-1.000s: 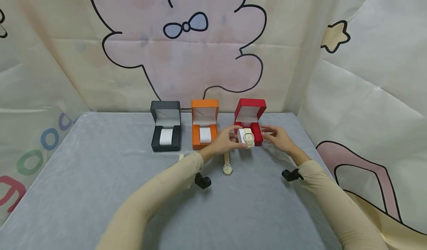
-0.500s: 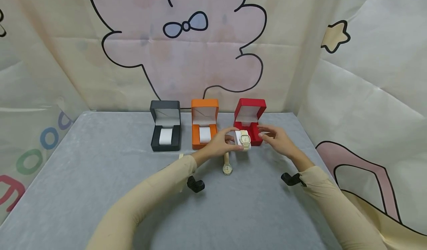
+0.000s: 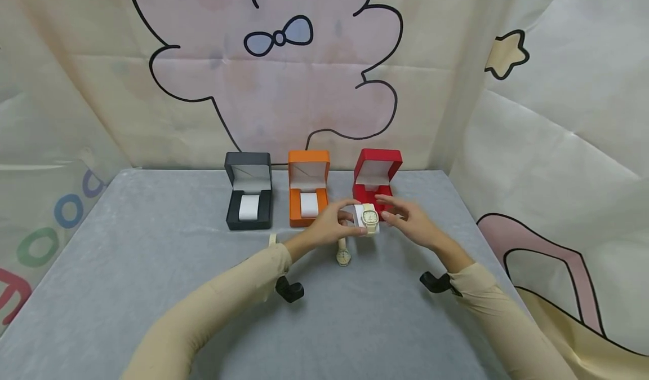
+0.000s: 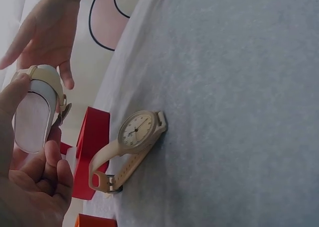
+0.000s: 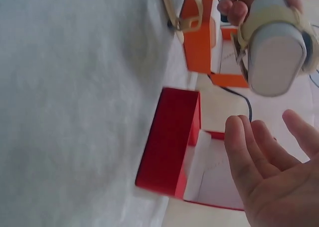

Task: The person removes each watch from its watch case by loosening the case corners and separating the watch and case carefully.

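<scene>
My left hand grips a white watch cushion with a cream watch strapped round it. The watch's squarish dial faces me in the head view, and its strap buckle hangs at the side in the wrist views. Across from it, my right hand has its fingers spread apart, close to the cushion's right side; the right wrist view shows a gap between these fingers and the cushion. Just behind both hands stands the open red watch box, its lower part partly hidden.
An open orange box and an open dark grey box, each with a white cushion inside, stand left of the red one. A cream round-dial watch lies in front. Another cream strap shows behind my left forearm.
My left hand has drawn the cushion with its watch slightly left and toward me, away from the red box. My right hand has followed leftward, its fingers still apart.
</scene>
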Demonstrator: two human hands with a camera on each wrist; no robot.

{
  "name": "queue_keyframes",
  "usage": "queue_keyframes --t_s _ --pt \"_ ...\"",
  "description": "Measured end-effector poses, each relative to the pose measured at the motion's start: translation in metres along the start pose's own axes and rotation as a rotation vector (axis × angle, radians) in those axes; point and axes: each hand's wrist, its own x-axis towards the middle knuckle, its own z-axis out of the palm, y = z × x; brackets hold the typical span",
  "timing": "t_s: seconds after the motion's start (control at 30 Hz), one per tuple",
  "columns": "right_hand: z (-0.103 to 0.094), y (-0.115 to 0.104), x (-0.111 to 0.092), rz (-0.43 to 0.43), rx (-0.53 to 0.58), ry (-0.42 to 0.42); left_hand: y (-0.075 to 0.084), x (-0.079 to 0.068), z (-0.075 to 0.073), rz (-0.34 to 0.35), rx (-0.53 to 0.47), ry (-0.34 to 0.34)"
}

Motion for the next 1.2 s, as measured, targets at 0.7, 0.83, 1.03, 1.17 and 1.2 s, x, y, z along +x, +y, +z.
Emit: queue_keyframes --t_s 0.7,0.83,1.03,1.17,1.2 --pt "0.031 -0.003 0.004 -0.095 0.117 -0.061 0.0 -0.013 -0.005 0.001 -0.007 0.019" --pt "0.034 -0.005 0.004 -0.093 0.128 -0.069 -0.001 -0.014 -0.006 -0.006 -0.007 0.029" --pt "0.038 -0.006 0.005 -0.08 0.14 -0.069 -0.001 -0.016 -0.006 -0.036 0.0 0.04" --pt "0.039 -0.006 0.005 -0.073 0.144 -0.064 -0.001 -0.017 -0.005 -0.053 -0.005 0.05" --pt "0.039 -0.007 0.005 -0.073 0.144 -0.061 -0.002 -0.017 -0.005 -0.054 -0.007 0.053"
